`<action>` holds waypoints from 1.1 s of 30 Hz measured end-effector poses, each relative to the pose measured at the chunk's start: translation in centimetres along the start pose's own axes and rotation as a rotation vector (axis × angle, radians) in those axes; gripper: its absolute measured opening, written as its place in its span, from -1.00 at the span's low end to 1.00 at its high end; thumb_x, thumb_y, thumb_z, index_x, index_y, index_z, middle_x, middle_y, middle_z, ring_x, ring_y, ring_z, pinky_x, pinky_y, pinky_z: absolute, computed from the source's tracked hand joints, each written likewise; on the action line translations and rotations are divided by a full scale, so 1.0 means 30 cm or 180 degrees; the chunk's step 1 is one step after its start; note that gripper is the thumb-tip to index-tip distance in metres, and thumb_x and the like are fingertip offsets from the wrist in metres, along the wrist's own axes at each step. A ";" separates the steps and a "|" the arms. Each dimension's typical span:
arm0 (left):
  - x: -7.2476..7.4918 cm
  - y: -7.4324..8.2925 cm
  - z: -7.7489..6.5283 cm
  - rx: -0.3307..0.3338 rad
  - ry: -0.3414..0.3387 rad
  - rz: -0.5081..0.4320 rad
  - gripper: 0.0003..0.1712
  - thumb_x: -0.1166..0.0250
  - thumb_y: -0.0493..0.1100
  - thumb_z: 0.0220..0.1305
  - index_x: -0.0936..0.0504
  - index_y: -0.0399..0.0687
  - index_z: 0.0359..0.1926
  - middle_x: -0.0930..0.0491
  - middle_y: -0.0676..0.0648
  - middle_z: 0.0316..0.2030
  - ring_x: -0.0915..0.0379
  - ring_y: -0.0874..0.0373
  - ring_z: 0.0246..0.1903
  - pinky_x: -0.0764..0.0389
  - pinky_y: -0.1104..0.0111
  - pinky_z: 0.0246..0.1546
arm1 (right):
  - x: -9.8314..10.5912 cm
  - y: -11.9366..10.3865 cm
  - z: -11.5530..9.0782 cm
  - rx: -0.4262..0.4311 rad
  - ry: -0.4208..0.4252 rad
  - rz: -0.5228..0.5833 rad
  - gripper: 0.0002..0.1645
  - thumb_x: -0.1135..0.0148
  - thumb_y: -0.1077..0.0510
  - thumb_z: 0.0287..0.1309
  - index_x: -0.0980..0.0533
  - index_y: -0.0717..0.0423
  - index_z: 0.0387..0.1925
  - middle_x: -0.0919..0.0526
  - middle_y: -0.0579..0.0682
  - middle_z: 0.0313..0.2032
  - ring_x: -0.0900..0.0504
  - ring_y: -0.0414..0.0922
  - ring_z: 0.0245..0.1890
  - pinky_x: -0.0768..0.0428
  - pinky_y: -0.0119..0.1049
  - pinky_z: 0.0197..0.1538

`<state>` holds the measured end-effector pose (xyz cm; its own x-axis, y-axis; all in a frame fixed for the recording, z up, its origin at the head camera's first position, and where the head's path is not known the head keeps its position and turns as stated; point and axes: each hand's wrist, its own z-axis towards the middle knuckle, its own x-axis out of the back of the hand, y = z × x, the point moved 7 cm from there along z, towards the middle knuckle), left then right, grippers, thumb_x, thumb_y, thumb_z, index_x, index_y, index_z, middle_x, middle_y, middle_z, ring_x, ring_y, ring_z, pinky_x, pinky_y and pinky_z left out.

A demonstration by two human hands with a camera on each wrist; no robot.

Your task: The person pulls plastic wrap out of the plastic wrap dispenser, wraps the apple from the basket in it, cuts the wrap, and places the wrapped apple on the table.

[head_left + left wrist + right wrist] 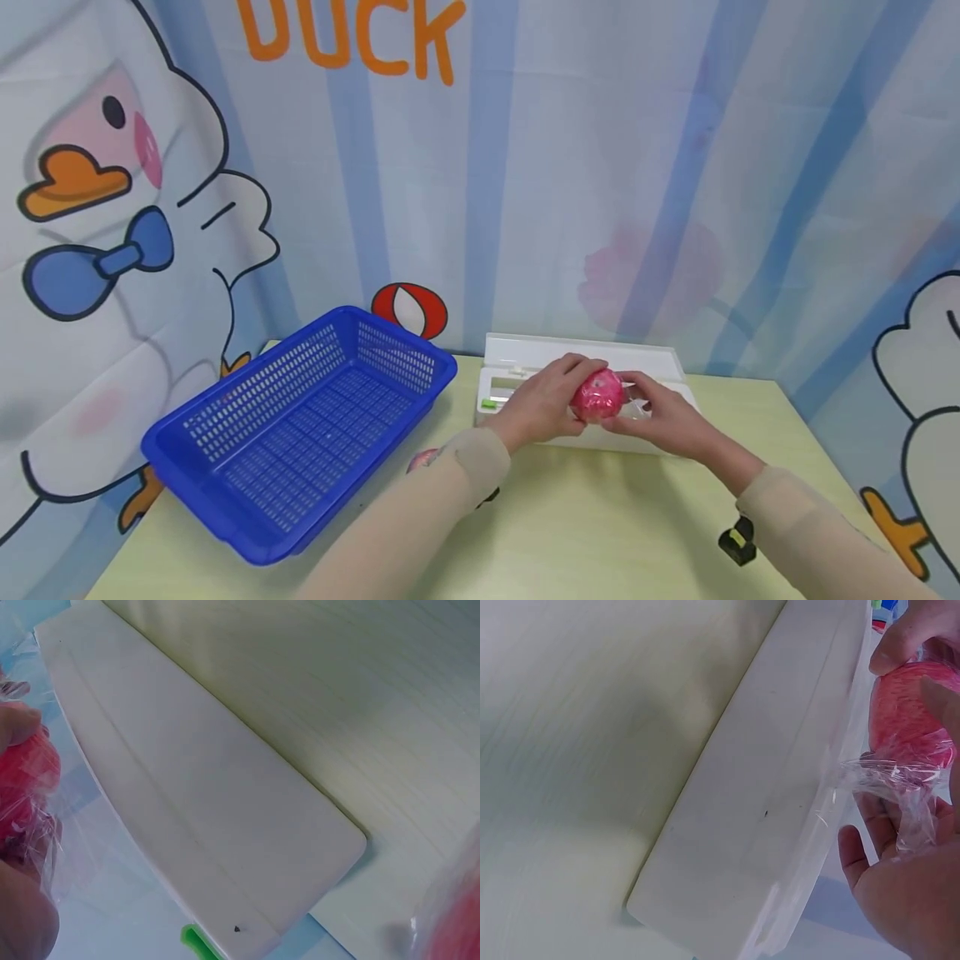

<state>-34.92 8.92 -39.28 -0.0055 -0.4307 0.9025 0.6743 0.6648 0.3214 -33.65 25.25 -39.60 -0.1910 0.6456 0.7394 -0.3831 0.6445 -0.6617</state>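
A round, pink-red thing in clear plastic film is held up over the front of a long white box. My left hand grips it from the left, fingers over the top and thumb below. From the other side my right hand holds it, thumb at its lower edge and fingers curled behind. In the right wrist view, loose clear film trails off the pink-red thing between the fingers of the right hand. The white box has its lid raised and a green tab at the left.
A blue perforated plastic basket stands to the left. Partly hidden by the left forearm, another pinkish wrapped thing lies on the pale wood-grain table. A curtain printed with ducks hangs behind the table and along its sides.
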 end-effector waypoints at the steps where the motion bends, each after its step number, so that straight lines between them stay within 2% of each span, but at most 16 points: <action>1: -0.002 0.000 -0.001 -0.0007 -0.0001 0.0018 0.09 -0.67 -0.11 0.15 -0.26 0.16 0.61 -0.37 0.01 0.44 -0.37 0.10 0.39 -0.62 0.28 0.28 | -0.002 0.001 0.000 -0.0012 0.0009 -0.0003 -0.13 -0.51 -0.08 0.28 -0.38 0.22 0.44 -0.66 0.23 0.20 -0.62 0.19 0.16 -0.68 0.15 0.15; 8: -0.001 0.013 -0.012 -0.0083 -0.0008 0.0153 0.09 -0.66 -0.07 0.18 -0.26 0.17 0.62 -0.37 -0.02 0.45 -0.38 0.09 0.39 -0.61 0.32 0.28 | -0.011 0.012 -0.006 -0.0017 0.0000 0.0030 -0.15 -0.50 -0.09 0.30 -0.39 0.21 0.45 -0.70 0.17 0.18 -0.65 0.10 0.15 -0.67 0.07 0.15; 16: -0.005 0.004 -0.010 -0.0087 -0.0002 0.0183 0.04 -0.67 -0.04 0.14 -0.32 0.21 0.57 -0.41 0.00 0.39 -0.41 0.11 0.33 -0.63 0.32 0.24 | -0.026 0.010 -0.003 -0.0094 -0.0121 0.0146 -0.02 -0.49 -0.12 0.29 -0.27 0.20 0.54 -0.61 0.30 0.28 -0.57 0.33 0.30 -0.74 0.12 0.13; 19: -0.008 0.001 -0.006 -0.0073 0.0008 0.0170 0.05 -0.68 -0.05 0.11 -0.32 0.21 0.56 -0.41 0.01 0.38 -0.42 0.13 0.31 -0.66 0.32 0.20 | -0.022 0.002 -0.004 -0.0070 -0.0160 0.0038 0.01 -0.49 -0.15 0.29 -0.26 0.21 0.55 -0.58 0.31 0.32 -0.54 0.34 0.33 -0.73 0.16 0.14; 21: -0.011 -0.003 -0.002 -0.0043 0.0005 0.0160 0.06 -0.69 -0.04 0.09 -0.32 0.21 0.55 -0.42 0.02 0.37 -0.42 0.13 0.30 -0.66 0.32 0.19 | -0.009 -0.008 -0.010 0.0006 -0.0133 -0.0170 0.03 -0.48 -0.19 0.29 -0.27 0.20 0.56 -0.58 0.30 0.33 -0.53 0.34 0.34 -0.69 0.24 0.16; 24: -0.013 -0.006 0.006 -0.0020 -0.0034 0.0109 0.07 -0.69 -0.04 0.09 -0.32 0.20 0.56 -0.43 0.01 0.36 -0.43 0.12 0.30 -0.67 0.30 0.20 | 0.021 -0.031 -0.028 0.0238 0.0059 -0.0590 0.03 -0.52 -0.17 0.24 -0.31 0.20 0.55 -0.56 0.27 0.36 -0.51 0.33 0.34 -0.54 0.44 0.25; 27: -0.007 -0.007 0.016 -0.0009 -0.0096 0.0022 0.06 -0.69 -0.05 0.09 -0.33 0.16 0.56 -0.44 -0.01 0.36 -0.44 0.10 0.31 -0.67 0.27 0.21 | 0.044 -0.064 -0.050 0.0641 0.0390 -0.1032 0.05 -0.62 -0.07 0.14 -0.33 0.21 0.53 -0.54 0.26 0.37 -0.50 0.33 0.33 -0.44 0.52 0.27; 31: 0.010 -0.006 0.028 0.0014 -0.0183 -0.0048 0.06 -0.69 -0.07 0.09 -0.33 0.10 0.55 -0.46 -0.02 0.37 -0.44 0.09 0.33 -0.65 0.27 0.24 | 0.032 -0.107 -0.073 0.1271 0.0770 -0.1435 0.19 -0.74 0.07 -0.05 -0.29 0.21 0.55 -0.49 0.28 0.36 -0.56 0.32 0.25 -0.56 0.43 0.20; 33: 0.016 -0.005 0.034 0.0030 -0.0233 -0.0088 0.05 -0.69 -0.07 0.10 -0.33 0.09 0.55 -0.47 -0.02 0.36 -0.44 0.11 0.33 -0.64 0.29 0.25 | 0.017 -0.117 -0.079 0.1482 0.0906 -0.1537 0.25 -0.78 0.12 -0.13 -0.28 0.22 0.55 -0.48 0.29 0.34 -0.60 0.31 0.19 -0.64 0.37 0.13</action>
<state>-35.78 9.24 -38.60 -0.0783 -0.4033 0.9117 0.6663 0.6591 0.3487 -30.27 24.29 -37.19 0.3147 0.4555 0.8328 -0.7221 0.6843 -0.1014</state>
